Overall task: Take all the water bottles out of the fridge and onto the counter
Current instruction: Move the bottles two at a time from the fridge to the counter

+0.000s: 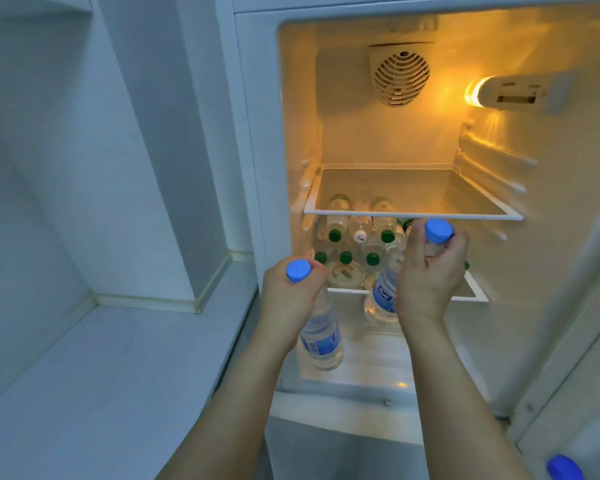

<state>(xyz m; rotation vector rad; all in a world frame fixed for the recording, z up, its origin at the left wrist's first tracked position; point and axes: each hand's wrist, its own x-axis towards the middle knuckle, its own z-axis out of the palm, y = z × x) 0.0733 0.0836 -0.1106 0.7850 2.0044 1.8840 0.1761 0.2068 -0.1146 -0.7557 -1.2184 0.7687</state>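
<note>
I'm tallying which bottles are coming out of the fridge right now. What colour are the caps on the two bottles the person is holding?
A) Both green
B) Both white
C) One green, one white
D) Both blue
D: the left hand and the right hand each grip a bottle by the neck, and both caps, left and right, are blue; the green caps are on bottles lying on the shelf behind.

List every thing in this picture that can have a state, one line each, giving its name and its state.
Fridge: door open, interior light on.
Left hand: grips the left blue-capped bottle by its neck.
Right hand: grips the right blue-capped bottle by its neck.
Left blue-capped bottle: capped, held upright.
Right blue-capped bottle: capped, held tilted.
Green-capped bottles: capped, lying on the lower shelf.
Upper glass shelf: bare.
</note>
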